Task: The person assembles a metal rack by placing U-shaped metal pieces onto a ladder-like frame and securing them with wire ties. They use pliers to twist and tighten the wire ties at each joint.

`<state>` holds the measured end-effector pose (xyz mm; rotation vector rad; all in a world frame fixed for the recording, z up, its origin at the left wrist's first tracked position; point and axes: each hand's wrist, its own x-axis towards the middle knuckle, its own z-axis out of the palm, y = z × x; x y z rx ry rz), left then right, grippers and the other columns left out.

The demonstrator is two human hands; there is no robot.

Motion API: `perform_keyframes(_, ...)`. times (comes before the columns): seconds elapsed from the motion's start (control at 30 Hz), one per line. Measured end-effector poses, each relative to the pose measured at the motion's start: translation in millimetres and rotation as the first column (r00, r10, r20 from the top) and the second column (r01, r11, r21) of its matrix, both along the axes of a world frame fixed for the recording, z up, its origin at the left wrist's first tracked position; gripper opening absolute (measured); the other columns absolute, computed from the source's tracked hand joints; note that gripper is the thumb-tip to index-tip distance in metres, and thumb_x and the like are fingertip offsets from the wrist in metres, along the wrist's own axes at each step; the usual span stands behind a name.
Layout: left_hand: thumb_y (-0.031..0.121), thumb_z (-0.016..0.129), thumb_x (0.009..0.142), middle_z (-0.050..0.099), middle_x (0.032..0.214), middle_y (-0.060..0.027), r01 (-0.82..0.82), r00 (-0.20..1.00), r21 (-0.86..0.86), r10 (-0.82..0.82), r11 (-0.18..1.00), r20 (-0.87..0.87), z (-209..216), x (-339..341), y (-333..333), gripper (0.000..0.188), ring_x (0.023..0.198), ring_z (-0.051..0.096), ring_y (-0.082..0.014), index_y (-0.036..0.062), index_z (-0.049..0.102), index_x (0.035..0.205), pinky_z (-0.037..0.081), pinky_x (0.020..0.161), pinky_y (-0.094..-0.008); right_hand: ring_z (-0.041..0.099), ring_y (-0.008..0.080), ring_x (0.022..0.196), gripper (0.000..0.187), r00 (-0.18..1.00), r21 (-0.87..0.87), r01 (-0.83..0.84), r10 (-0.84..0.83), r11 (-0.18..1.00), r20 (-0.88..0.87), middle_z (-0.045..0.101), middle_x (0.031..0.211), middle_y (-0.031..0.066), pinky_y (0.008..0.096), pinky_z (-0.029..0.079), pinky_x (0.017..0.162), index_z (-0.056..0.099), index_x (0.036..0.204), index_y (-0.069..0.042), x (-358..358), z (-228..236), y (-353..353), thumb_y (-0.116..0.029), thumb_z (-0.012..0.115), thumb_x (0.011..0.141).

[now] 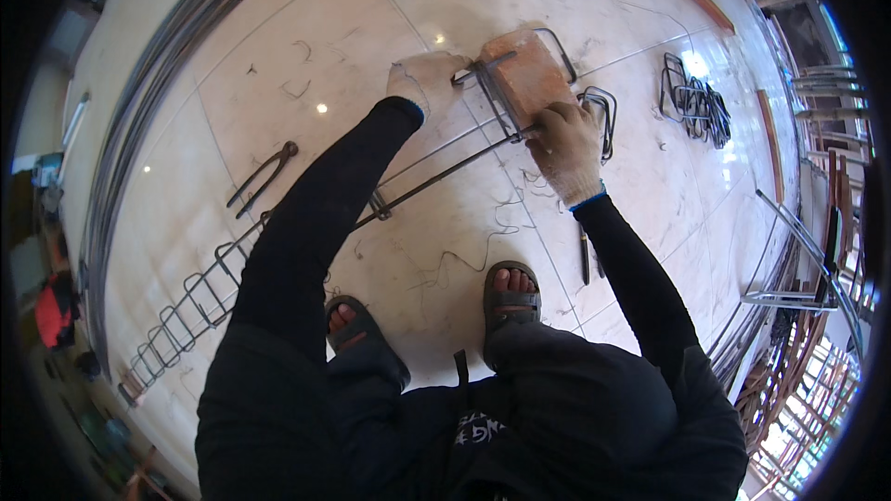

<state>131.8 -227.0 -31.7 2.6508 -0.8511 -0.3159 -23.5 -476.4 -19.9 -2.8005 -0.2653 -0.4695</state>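
Note:
A long rebar cage of thin steel rods and rectangular stirrups slants across the tiled floor. Its far right end rests at a reddish brick-like block. Both hands wear pale knitted gloves. My left hand closes on the cage's upper corner, beside the block; its fingertips are partly hidden. At the lower corner, my right hand has its fingers curled round the rod and stirrup, close to the block's near edge. A loose stirrup lies just right of that hand. My left forearm covers part of the cage.
Pincers lie left of my left arm. A pile of stirrups is at the right, with a black-handled tool by my right forearm. Long bundled rods curve along the left. Wire scraps litter the floor near my sandalled feet.

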Motion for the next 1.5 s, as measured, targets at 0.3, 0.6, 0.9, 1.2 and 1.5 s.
perform_keyframes(0.3,0.045,0.072,0.098,0.076,0.132,-0.0166,-0.239,0.926,-0.039,0.215,0.970,-0.310,48,-9,145,0.067,0.123,0.072,-0.0350,0.0111,0.060,0.154,0.055,0.107,-0.0431,0.066,0.0404,0.119,0.045,0.987,0.309,-0.130,0.092,0.942,0.135,0.071,0.123,0.0160,0.0519,0.050,0.105,0.072,0.116,-0.007,-43,28,60,-0.005,0.087,0.074)
perform_keyframes(0.6,0.056,0.098,0.066,0.058,0.150,-0.0298,-0.189,0.968,0.176,0.214,0.966,-0.135,57,-141,188,0.132,0.143,0.054,-0.0415,-0.0083,0.036,0.163,0.040,0.124,-0.0467,0.063,0.0404,0.121,0.045,0.878,0.381,-0.415,0.473,0.826,-0.071,0.068,0.123,0.0145,0.0524,0.050,0.105,0.070,0.115,-0.008,-62,29,146,-0.009,0.087,0.073)
perform_keyframes(0.9,0.057,0.100,0.057,0.056,0.149,-0.0268,-0.290,0.930,0.175,0.320,0.941,-0.179,54,-146,143,0.139,0.139,0.055,-0.0417,-0.0075,0.037,0.162,0.042,0.120,-0.0499,0.064,0.0394,0.119,0.040,0.848,0.463,-0.305,0.459,0.832,-0.266,0.069,0.121,0.0137,0.0518,0.052,0.101,0.071,0.113,-0.008,-130,7,152,-0.011,0.086,0.075)
perform_keyframes(1.2,0.062,0.097,0.058,0.050,0.158,-0.0280,-0.327,0.941,0.039,0.329,0.944,-0.079,27,-158,149,0.140,0.148,0.046,-0.0445,-0.0063,0.036,0.164,0.034,0.126,-0.0539,0.065,0.0399,0.116,0.037,0.902,0.416,-0.234,0.356,0.879,-0.244,0.070,0.121,0.0136,0.0494,0.054,0.100,0.072,0.112,-0.007,-111,8,146,-0.005,0.085,0.078)
perform_keyframes(1.5,0.054,0.083,0.084,0.063,0.146,-0.0233,-0.411,0.912,-0.064,0.410,0.909,-0.029,0,-168,193,0.094,0.139,0.057,-0.0403,-0.0005,0.053,0.154,0.042,0.119,-0.0520,0.069,0.0373,0.104,0.026,0.777,0.260,-0.531,0.586,0.806,-0.229,0.073,0.108,0.0138,0.0469,0.056,0.091,0.073,0.106,-0.007,8,72,158,-0.011,0.084,0.084)
